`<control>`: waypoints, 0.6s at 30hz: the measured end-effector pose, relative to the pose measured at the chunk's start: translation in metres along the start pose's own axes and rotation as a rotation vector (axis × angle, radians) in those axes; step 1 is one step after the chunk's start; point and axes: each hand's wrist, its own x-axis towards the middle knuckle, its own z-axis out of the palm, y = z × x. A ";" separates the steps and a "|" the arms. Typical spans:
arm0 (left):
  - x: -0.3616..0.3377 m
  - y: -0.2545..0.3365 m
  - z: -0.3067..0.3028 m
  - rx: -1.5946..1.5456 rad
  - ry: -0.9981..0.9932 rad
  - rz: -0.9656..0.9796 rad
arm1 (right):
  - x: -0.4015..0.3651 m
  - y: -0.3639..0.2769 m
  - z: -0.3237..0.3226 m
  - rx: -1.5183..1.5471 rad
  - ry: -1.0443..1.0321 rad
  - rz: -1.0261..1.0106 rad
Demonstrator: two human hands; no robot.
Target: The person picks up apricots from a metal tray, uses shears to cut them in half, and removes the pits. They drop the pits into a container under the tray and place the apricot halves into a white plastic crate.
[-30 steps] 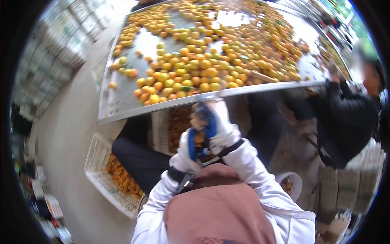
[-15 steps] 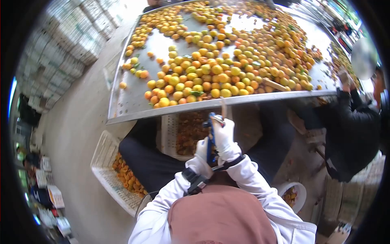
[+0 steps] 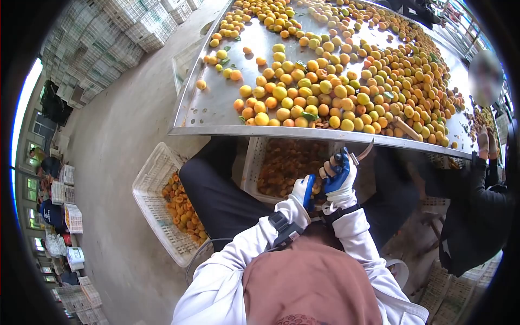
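My right hand [image 3: 340, 174], in a white glove with a blue palm, has its fingers wrapped round the handle of a curved knife [image 3: 365, 151]. The blade points up and right, close below the table's front edge. Lower and to the left is my left hand [image 3: 304, 192], gloved alike, its fingers mostly hidden and any held item impossible to make out. Beneath and beyond both hands lies a crate of dark orange fruit pieces [image 3: 252, 168]. Many yellow-orange fruits [image 3: 303, 92] cover much of the metal table [image 3: 208, 114], with a wooden-handled tool [image 3: 407, 129] among them.
A white crate [image 3: 149, 184] of halved fruit stands left of my leg. At the right, a person in black [image 3: 476, 216] reaches to the table. Stacked crates [image 3: 108, 43] stand at the back left. A white bucket [image 3: 400, 271] is partly hidden by my right sleeve.
The whole view has shifted, with the table and crates displaced in it. My hands have separated slightly, and my right hand has turned so its blue palm shows and the blade tilts right.
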 end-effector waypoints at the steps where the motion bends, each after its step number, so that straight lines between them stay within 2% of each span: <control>1: 0.001 -0.007 0.002 -0.281 0.018 -0.230 | 0.001 0.001 0.001 -0.002 0.004 0.001; 2: 0.003 -0.014 0.002 -0.563 0.035 -0.457 | 0.002 0.002 0.003 -0.005 0.008 0.003; 3: 0.006 -0.029 -0.001 -0.569 0.038 -0.459 | 0.002 0.003 0.007 -0.010 0.009 0.005; 5: 0.015 -0.059 -0.007 -0.500 -0.116 -0.436 | 0.004 0.009 0.019 -0.242 0.091 -0.068; 6: 0.017 -0.055 -0.008 -0.507 -0.110 -0.436 | 0.005 0.012 0.027 -0.249 0.090 -0.063; 8: 0.023 -0.029 -0.009 -0.697 0.120 -0.441 | 0.006 0.017 0.044 -0.319 0.214 -0.176; 9: 0.026 -0.016 -0.016 -0.704 0.125 -0.440 | 0.006 0.019 0.048 -0.326 0.211 -0.173; 11: 0.031 0.002 -0.031 -0.795 0.181 -0.694 | 0.007 0.022 0.056 -0.353 0.232 -0.173; 12: 0.031 0.001 -0.034 -0.840 0.190 -0.713 | 0.007 0.025 0.061 -0.361 0.228 -0.171; 13: 0.030 -0.007 -0.031 -0.848 0.195 -0.712 | 0.007 0.030 0.065 -0.387 0.260 -0.198; 15: 0.029 -0.022 -0.023 -0.796 0.221 -0.576 | 0.009 0.040 0.071 -0.422 0.289 -0.220; 16: 0.027 -0.016 -0.021 -0.713 0.341 -0.515 | 0.009 0.047 0.071 -0.399 0.286 -0.241; 18: 0.038 -0.048 -0.006 -0.794 0.427 -0.517 | 0.011 0.056 0.061 -0.406 0.222 -0.243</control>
